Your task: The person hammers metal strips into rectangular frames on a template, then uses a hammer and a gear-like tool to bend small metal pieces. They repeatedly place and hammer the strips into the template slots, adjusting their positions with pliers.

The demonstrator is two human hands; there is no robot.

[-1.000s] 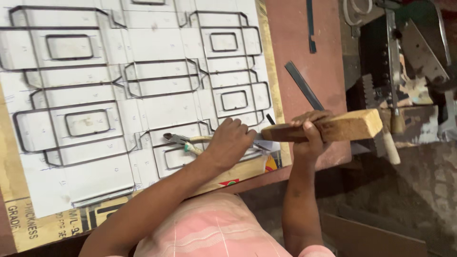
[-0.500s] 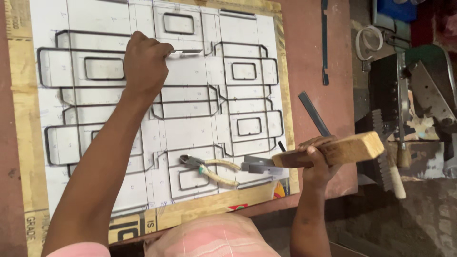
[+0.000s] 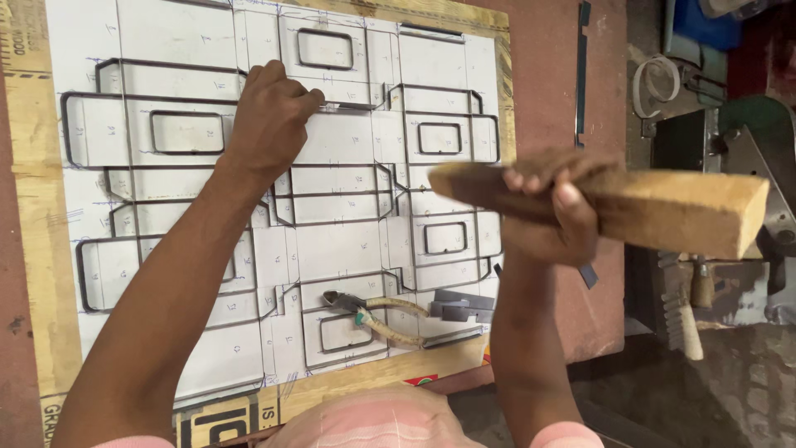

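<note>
A plywood die board (image 3: 37,216) covered with a white drawn template (image 3: 191,33) lies in front of me, with dark steel rule strips set into its outlines. My left hand (image 3: 269,124) reaches far up the board, fingers pinched on a thin metal strip (image 3: 352,105) near the top. Raised over the board's right side, my right hand (image 3: 551,207) grips a long wooden block (image 3: 672,211) held roughly level. Pliers (image 3: 373,315) with wrapped handles rest near the board's front edge.
A bent grey metal piece (image 3: 460,305) lies beside the pliers. The reddish bench top (image 3: 555,75) carries a long steel strip (image 3: 580,75). To the right stand metal machine parts (image 3: 746,149), a coil of white band (image 3: 655,83) and a wooden-handled tool (image 3: 688,315).
My left hand left the pliers at the front edge and reached up to the strip near the top. My right hand lifted the wooden block higher over the board.
</note>
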